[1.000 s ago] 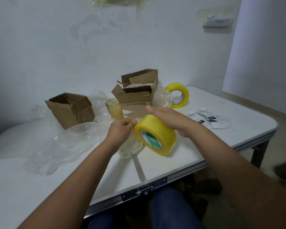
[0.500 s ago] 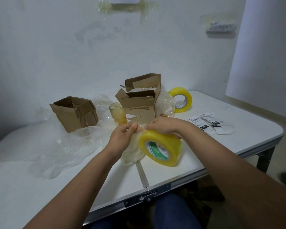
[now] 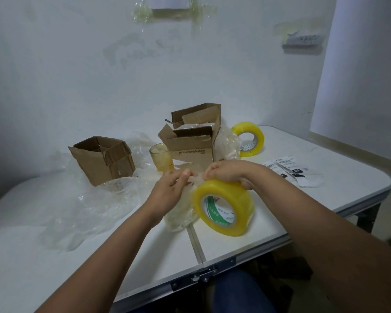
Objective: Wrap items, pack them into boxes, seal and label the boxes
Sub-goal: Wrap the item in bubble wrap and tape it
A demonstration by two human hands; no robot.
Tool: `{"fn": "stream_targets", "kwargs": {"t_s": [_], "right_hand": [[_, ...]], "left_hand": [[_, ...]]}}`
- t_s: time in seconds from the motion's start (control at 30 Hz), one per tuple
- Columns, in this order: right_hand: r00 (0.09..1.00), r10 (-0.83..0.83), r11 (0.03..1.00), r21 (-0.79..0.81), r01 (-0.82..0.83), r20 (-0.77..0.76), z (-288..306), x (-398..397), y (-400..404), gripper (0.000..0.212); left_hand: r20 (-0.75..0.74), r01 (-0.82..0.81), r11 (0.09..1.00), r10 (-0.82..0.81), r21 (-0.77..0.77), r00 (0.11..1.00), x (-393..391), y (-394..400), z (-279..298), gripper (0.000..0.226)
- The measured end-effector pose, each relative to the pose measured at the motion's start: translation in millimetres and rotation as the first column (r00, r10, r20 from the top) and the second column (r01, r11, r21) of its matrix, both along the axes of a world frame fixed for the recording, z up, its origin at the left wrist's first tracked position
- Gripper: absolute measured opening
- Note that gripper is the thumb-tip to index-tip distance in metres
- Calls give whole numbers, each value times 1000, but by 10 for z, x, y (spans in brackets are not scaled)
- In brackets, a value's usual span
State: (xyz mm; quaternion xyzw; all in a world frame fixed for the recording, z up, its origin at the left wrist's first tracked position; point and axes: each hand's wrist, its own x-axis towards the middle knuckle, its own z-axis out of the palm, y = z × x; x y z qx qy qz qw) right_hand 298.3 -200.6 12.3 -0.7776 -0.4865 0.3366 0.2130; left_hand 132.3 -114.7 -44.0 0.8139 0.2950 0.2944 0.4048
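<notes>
Packing was, by our judgement, somewhere in its middle: on the table (image 3: 325, 177) lay a spread of clear wrap (image 3: 77, 206), and on it stood an open box (image 3: 101, 160) that looked empty from where we sat, its flaps up and no tape on it. The second box (image 3: 193, 141), behind our hands, was also open, though something pale and wrapped seemed to sit inside it, so we took that one as filled but not sealed. We held the big tape roll (image 3: 224, 206) above a bundle (image 3: 181, 213) of wrapped stuff on the table; our right hand (image 3: 229, 172) curled over the roll's top, fingers clamped on it, while our left hand (image 3: 171, 187) pinched what looked like the tape's free end just beside it. So wrapping this bundle was, we guessed, the step in hand, with sealing and labelling both boxes left. A spare roll (image 3: 250, 140) leaned far back; an amber glass (image 3: 160, 157) stood unwrapped. Labels (image 3: 290, 169) lay unused at right, showing barcodes and "022". Print on the box and the roll's green core was too small to read.
</notes>
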Motion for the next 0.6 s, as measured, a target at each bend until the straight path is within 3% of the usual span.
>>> {"fn": "stream_targets", "kwargs": {"t_s": [0.13, 0.23, 0.33, 0.4, 0.5, 0.6], "right_hand": [[990, -49, 998, 18, 52, -132, -60, 111, 36, 29], [993, -43, 998, 44, 49, -112, -98, 130, 42, 28], [991, -54, 996, 69, 63, -122, -116, 135, 24, 26], [987, -74, 993, 81, 86, -142, -115, 166, -12, 25], [989, -99, 988, 104, 111, -112, -94, 200, -79, 25], [989, -100, 985, 132, 114, -111, -63, 191, -96, 24]], "left_hand": [[-200, 129, 989, -141, -67, 970, -96, 47, 76, 46], [-252, 182, 982, -189, -53, 949, -128, 88, 82, 55], [-267, 215, 969, -176, 125, 948, -126, 112, 67, 54], [-233, 137, 953, -73, 270, 970, -164, 173, 30, 51], [-171, 59, 855, 35, 515, 985, -240, 350, -120, 28], [-126, -21, 830, 110, 557, 986, -237, 339, -242, 20]]}}
